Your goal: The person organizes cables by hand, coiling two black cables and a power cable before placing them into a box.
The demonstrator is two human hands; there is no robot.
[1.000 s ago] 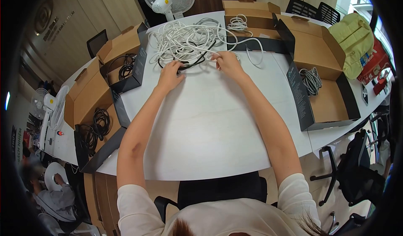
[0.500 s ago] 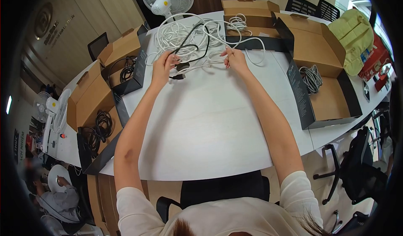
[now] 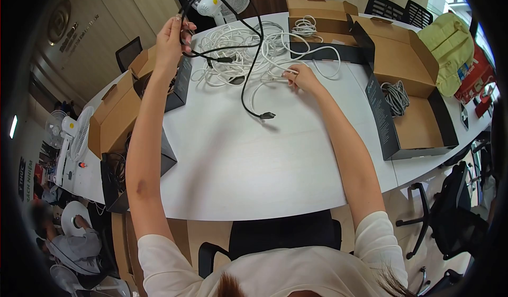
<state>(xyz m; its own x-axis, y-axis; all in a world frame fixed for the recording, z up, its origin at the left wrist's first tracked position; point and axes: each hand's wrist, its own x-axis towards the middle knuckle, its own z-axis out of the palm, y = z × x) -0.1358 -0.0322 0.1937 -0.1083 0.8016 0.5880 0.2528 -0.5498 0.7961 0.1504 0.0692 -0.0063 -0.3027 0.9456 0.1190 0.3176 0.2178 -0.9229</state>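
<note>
My left hand (image 3: 173, 40) is raised at the left of the pile, fingers closed around a looped black cable (image 3: 261, 38). The cable arcs through the air over the pile, and one end hangs down to a dark plug (image 3: 268, 115) just above the tabletop. Another dark connector (image 3: 225, 60) shows against the tangled white cables (image 3: 238, 39). At the pile's right edge, my right hand (image 3: 304, 79) has its fingers bent and pinched on a white cable (image 3: 296, 61).
Open cardboard boxes surround the pile on the white table (image 3: 254, 165). The right box (image 3: 418, 125) holds a grey cable coil (image 3: 395, 98), and the back box (image 3: 325, 49) a white coil (image 3: 305, 26). Dark cables lie in the left box (image 3: 114, 183). A fan (image 3: 217, 3) stands behind.
My left hand has lifted up and left, pulling the black cable out of the white tangle. My right hand has moved slightly right and down, staying beside the white cables.
</note>
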